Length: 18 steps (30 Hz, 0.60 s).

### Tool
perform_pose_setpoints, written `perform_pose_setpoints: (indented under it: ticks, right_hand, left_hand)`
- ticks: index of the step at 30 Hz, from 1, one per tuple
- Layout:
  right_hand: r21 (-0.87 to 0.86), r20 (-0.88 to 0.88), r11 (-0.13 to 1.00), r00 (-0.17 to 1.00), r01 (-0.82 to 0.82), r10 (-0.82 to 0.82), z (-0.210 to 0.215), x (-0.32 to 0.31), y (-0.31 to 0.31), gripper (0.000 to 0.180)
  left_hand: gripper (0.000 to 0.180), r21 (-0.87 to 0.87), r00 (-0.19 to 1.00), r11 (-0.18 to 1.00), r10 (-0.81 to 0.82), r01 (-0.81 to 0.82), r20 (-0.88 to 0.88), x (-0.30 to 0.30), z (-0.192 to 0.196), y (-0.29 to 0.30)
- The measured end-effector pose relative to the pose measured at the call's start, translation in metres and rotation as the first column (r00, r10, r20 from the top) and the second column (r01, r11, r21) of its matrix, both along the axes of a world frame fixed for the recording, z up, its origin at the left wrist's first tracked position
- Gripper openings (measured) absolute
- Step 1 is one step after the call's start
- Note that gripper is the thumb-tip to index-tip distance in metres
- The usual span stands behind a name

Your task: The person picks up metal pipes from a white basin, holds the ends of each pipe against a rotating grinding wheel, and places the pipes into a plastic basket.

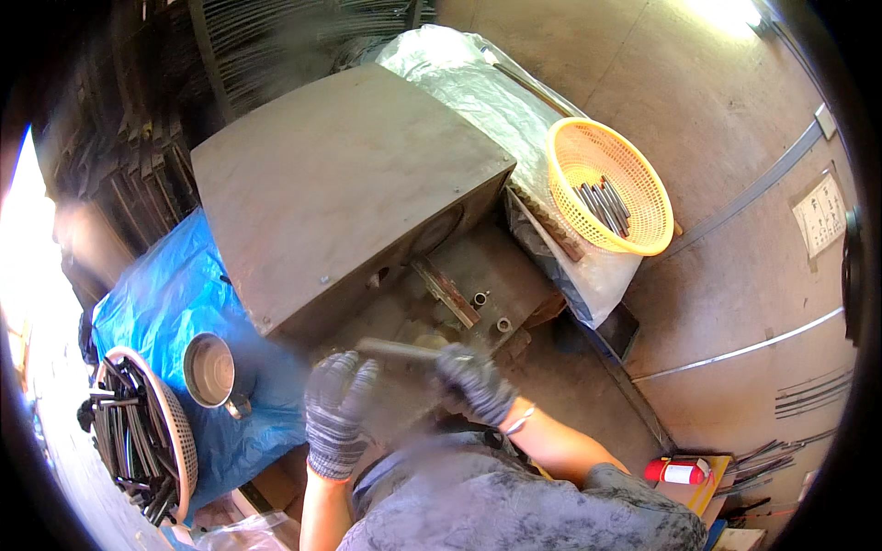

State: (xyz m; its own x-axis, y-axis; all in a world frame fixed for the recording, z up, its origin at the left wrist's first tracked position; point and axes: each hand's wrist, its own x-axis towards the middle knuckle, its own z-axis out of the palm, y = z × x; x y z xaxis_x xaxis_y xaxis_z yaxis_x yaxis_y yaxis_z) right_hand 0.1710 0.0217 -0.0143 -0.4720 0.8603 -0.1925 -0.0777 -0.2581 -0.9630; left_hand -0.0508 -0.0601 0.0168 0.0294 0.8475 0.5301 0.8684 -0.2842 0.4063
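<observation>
**Brown-walled workshop, a tube held near a grey machine**

At far left, a pale basket (183,432) full of dark tubes (133,427) stands beside a blue plastic sheet (165,285), on which a metal mug (211,369) rests. Next, the large boxy grey machine (349,174) fills the middle. On its near side, the gloved left hand (336,411) has its fingers partly bent by the tube's left end; blur hides whether it touches. The grey tube (395,349) lies roughly level between the hands. The gloved right hand (473,381) is closed around its right end. Just beyond lie two small metal rings (503,324). Farther right, a yellow basket (648,197) holds short metal rods (604,207); near right is a red fire extinguisher (678,471).
</observation>
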Motion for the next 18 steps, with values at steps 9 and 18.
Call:
perform_pose_setpoints:
  ticks: [9, 18]
  right_hand:
    - [-0.197, -0.374, 0.825, 0.737, 0.53, -0.563, 0.072, 0.127, 0.168, 0.021]
    - [-0.408, -0.214, 0.896, 0.936, 0.174, -0.28, 0.006, 0.033, 0.106, 0.016]
  left_hand:
    - [0.05, -0.172, 0.998, 0.985, 0.007, 0.004, 0.062, -0.006, -0.027, -0.016]
    - [0.054, -0.389, 0.995, 0.921, 0.06, -0.026, 0.075, -0.013, -0.037, -0.054]
